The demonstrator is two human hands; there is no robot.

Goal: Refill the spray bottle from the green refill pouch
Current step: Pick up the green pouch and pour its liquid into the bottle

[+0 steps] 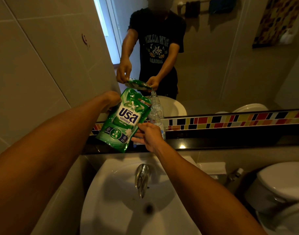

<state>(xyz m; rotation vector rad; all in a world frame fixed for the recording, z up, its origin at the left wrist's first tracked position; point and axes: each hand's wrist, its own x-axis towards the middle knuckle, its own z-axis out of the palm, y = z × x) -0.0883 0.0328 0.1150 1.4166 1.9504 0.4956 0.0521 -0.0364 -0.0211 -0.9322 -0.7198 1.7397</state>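
Observation:
The green refill pouch (123, 121) with white and blue lettering hangs tilted above the dark ledge, its upper right corner leaning toward the neck of the bottle. My left hand (110, 100) grips its top left edge. My right hand (147, 135) pinches its lower right side. The clear plastic spray bottle (156, 116) stands upright on the ledge just behind the pouch, against the mirror, with no spray head on it. Its lower part is hidden by my right hand.
A white sink (111, 192) with a chrome faucet (142, 180) lies below the dark ledge (213, 141). A toilet (281, 184) stands at the right. The mirror (213, 65) shows a person and the pouch reflected. A tiled wall (35, 65) is at the left.

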